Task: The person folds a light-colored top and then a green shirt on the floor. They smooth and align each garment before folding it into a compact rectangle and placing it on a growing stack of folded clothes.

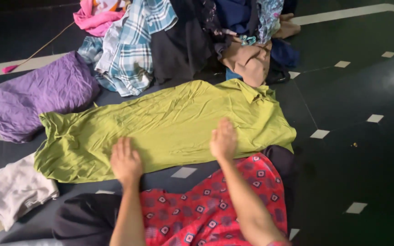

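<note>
A yellow-green shirt (169,123) lies spread flat on the dark floor, folded lengthwise, collar toward the right. My left hand (125,160) rests palm down on its near edge, left of centre. My right hand (223,139) presses flat on the shirt further right, fingers pointing away from me. Neither hand grips anything. My lap, in red patterned cloth (210,205), is just below the shirt.
A heap of mixed clothes (183,36) lies beyond the shirt, with a blue plaid shirt (133,50) and a pink garment (97,18). A purple bundle (37,93) sits at left, a pale grey cloth (12,191) at lower left. The dark tiled floor (356,91) stretches right.
</note>
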